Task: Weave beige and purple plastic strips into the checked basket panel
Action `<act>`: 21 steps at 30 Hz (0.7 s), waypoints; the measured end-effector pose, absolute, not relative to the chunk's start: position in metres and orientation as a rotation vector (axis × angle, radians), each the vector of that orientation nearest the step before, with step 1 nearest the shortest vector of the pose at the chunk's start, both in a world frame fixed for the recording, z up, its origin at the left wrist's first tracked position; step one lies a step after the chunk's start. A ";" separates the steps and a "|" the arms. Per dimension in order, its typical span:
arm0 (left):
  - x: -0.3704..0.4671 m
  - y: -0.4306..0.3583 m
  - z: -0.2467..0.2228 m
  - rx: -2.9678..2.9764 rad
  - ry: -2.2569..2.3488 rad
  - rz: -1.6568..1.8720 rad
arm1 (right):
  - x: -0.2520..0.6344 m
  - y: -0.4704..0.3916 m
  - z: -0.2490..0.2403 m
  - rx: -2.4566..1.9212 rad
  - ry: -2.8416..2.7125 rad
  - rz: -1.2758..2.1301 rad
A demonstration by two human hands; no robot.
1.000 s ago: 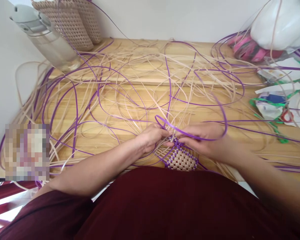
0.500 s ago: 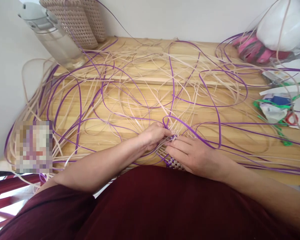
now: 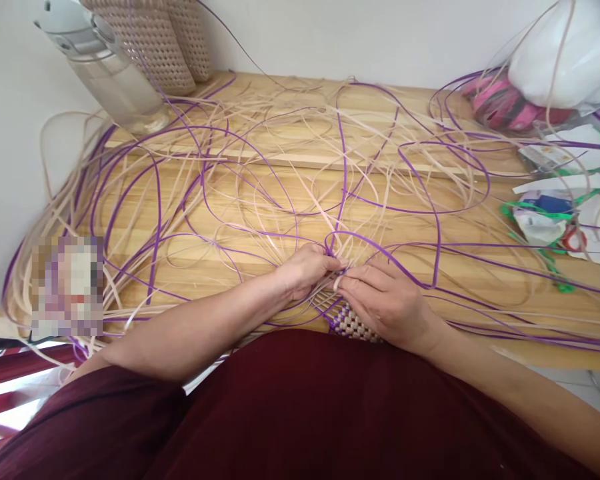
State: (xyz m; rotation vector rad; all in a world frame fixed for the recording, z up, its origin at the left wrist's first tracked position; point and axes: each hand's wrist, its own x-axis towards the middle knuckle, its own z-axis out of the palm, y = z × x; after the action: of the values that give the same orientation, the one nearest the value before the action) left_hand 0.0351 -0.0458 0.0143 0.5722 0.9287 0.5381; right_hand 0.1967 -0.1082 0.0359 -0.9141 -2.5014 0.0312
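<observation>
Both hands met at the far edge of the woven panel [image 3: 353, 323]: the left hand [image 3: 307, 270] curled, fingertips pinching purple strands [image 3: 341, 248]; the right hand [image 3: 385, 303] lay over the panel, fingers pressed together

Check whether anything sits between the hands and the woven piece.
Nothing visible does. The left hand and right hand both rest on the woven piece, pinching strands at its upper edge; loose strips lie beyond.

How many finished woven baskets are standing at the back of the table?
2: one woven basket at the back left corner beside the clear bottle, a second basket just right, partly hidden behind it. Others may lie out of view.
</observation>
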 end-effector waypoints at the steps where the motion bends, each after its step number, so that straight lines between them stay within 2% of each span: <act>1: 0.035 -0.046 0.015 0.576 0.946 0.531 | 0.195 -0.110 0.037 -0.881 -2.500 0.102; 5: 0.035 -0.048 0.016 0.600 0.970 0.519 | 0.192 -0.121 0.041 -0.793 -2.537 0.473; 7: 0.034 -0.047 0.015 0.611 0.946 0.524 | 0.192 -0.124 0.040 -0.818 -2.546 0.549; 15: 0.029 -0.047 0.015 0.709 0.837 0.531 | 0.196 -0.120 0.025 -0.885 -2.325 0.458; 21: 0.033 -0.053 0.010 0.911 0.964 0.655 | 0.185 -0.127 0.030 -1.019 -2.306 0.461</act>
State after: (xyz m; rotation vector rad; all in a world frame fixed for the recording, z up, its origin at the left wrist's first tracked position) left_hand 0.0335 -0.0527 0.0096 0.9109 0.9636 0.6547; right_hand 0.1853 -0.1268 0.0302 -1.0194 -2.3059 0.4608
